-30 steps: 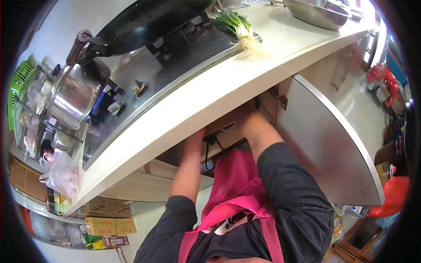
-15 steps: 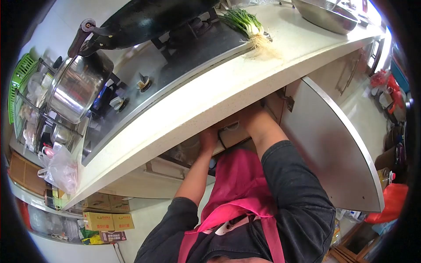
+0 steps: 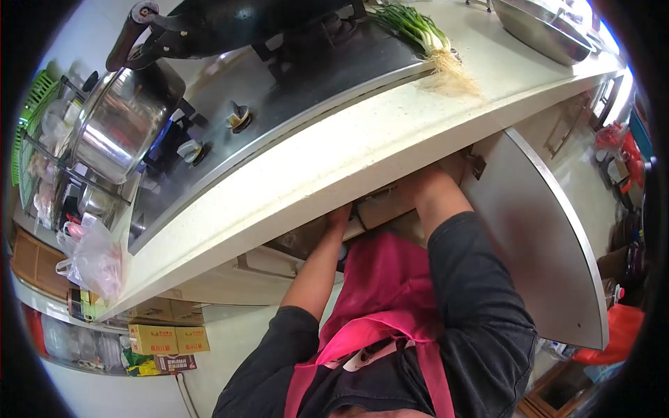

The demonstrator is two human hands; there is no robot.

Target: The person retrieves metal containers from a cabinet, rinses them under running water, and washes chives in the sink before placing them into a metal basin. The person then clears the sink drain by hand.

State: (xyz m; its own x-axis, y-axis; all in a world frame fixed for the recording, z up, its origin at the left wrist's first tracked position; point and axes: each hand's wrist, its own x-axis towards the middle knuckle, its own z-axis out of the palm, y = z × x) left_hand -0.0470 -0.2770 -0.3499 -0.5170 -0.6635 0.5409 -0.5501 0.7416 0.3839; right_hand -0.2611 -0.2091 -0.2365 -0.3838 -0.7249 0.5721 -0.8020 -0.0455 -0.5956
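Observation:
Both forearms reach under the countertop [image 3: 293, 184] into the cabinet, whose grey door [image 3: 540, 244] stands open at the right. Of my left hand [image 3: 339, 214] only the back and wrist show at the cabinet opening; its fingers are hidden. My right hand [image 3: 423, 180] is mostly covered by the counter edge, with the wrist visible and the fingers out of sight. Between the two hands, inside the cabinet, is a light brown box-like object [image 3: 385, 207]. Whatever either hand touches cannot be made out.
On the counter lie spring onions [image 3: 418, 31] beside the gas stove [image 3: 279, 90], which carries a black wok [image 3: 230, 28] and a steel pot [image 3: 125, 125]. A metal bowl [image 3: 543, 35] sits at the upper right. A plastic bag [image 3: 97, 261] is at the left corner.
The view has shifted, so the spring onions and cabinet door appear farther right. My left hand, partly visible half a second ago, shows less now. Both arms remain inside the cabinet.

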